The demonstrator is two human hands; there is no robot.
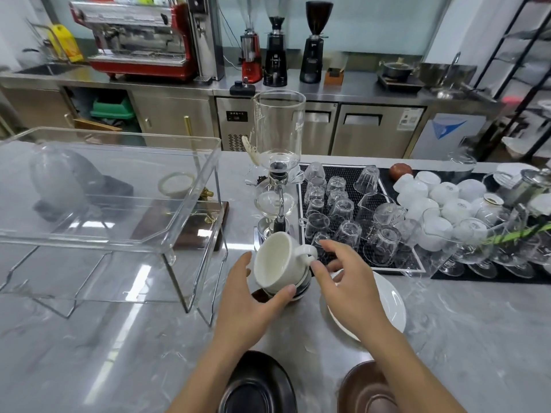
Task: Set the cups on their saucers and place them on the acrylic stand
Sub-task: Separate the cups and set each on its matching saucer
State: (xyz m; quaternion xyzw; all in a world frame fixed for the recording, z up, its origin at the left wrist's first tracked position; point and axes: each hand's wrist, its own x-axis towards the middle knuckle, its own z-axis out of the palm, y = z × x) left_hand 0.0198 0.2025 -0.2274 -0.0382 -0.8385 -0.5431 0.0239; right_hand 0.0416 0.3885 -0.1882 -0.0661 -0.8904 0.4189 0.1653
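A white cup (277,260) is tilted with its mouth toward me and its handle pointing right. It rests on a stack of small cups (293,290) on the grey counter. My left hand (253,305) cups the lower left side of the cup and the stack. My right hand (348,281) is beside the cup's handle, thumb near it, fingers spread. White saucers (387,305) lie under my right hand. A black saucer (256,386) and a brown saucer (366,391) sit at the near edge. The clear acrylic stand (104,219) stands at the left.
A glass siphon coffee maker (277,162) rises just behind the cup. A black mat (354,216) with several upturned glasses lies to the right, then white cups (441,198) and stemmed glasses (477,251). The far steel counter carries an espresso machine and grinders.
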